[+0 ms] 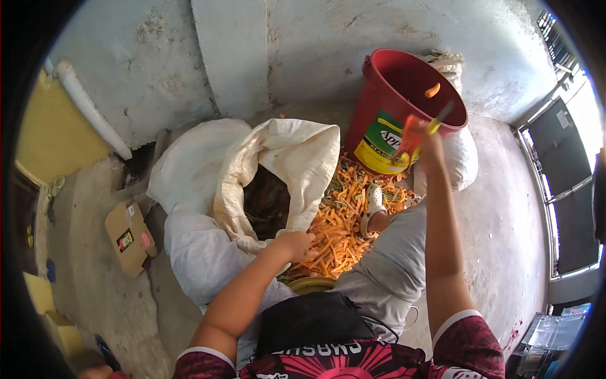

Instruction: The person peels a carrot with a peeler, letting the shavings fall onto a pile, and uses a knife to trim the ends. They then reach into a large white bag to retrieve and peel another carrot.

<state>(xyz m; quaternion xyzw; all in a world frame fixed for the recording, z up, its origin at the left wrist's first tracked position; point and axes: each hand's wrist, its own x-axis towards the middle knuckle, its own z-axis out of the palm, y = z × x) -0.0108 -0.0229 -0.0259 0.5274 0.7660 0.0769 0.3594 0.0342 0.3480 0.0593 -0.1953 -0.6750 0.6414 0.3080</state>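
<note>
My right hand (430, 155) is raised before the red bucket (361, 120), its fingers closed around a small hand tool (434, 125) with a yellow part and a dark tip. Something orange-red (409, 136) shows at the same hand; motion blur hides its shape. A piece of carrot (432, 90) is in the air at the bucket's mouth. My left hand (295, 245) is curled low over the carrot peelings (341, 243), near the front rim of the open white sack (315, 148). Whether it holds anything is hidden. The sack's inside is dark.
A full white sack (189, 158) leans behind the open one, and another (464, 161) stands beside the bucket. My foot in a light clog (375, 202) rests among the peelings. A yellowish basin rim (312, 284) shows between my legs. Flattened cardboard (129, 237) lies left.
</note>
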